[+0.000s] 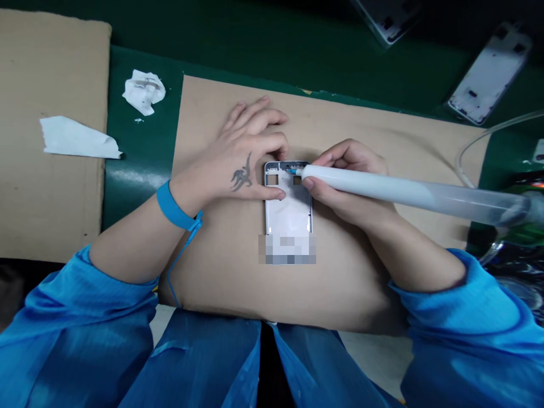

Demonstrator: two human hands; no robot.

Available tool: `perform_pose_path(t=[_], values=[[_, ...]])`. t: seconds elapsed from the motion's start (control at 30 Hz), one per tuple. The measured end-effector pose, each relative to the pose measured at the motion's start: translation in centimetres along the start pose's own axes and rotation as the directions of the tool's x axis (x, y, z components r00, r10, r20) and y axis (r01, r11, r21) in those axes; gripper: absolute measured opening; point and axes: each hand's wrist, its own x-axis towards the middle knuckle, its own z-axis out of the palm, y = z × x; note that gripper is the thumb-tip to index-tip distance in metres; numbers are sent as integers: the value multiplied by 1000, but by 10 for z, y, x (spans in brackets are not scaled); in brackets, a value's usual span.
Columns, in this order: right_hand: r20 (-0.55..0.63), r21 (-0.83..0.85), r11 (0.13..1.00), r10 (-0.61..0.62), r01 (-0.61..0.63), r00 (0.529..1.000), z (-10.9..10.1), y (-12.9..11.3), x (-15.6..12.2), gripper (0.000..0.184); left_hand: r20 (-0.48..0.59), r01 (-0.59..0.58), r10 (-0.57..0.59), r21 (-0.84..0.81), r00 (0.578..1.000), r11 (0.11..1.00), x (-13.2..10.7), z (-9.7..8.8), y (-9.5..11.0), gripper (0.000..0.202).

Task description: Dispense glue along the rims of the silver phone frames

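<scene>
A white phone frame (289,212) with a dark rim lies flat on brown cardboard in front of me; its lower end is blurred out. My left hand (250,141) steadies it, the thumb on its left side and the index finger at its top edge. The other fingers rest on the cardboard. In my right hand (346,184) is a dispensing syringe (382,190) with a white filling. Its blue needle tip (292,170) points at the upper part of the frame, touching or just above it. My right fingertips are near the frame's top right corner.
Two more phone frames, one whole (488,73) and one cut off (389,22), lie at the upper right. A clear hose (461,161) curves along the right. Crumpled tissue (144,92) and a paper strip (79,137) lie left. A blue wrist strap (172,207) trails a cord.
</scene>
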Motion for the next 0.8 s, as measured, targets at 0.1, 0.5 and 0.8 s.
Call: perform_pose_path(t=[0.1,0.5,0.8], values=[[-26,-25,1000,-3,2,1000,0,0,0,45,-17,-23,23,1,1000,1000,0,3,-4,62],[-38,-60,998,-29,26,999,-3,3,0,42,-9,-36,36,13,999,999,0,6,-8,62],[-51,-50,999,-7,5,999,-3,1,-1,41,-15,-14,15,28,1000,999,0,5,-3,61]])
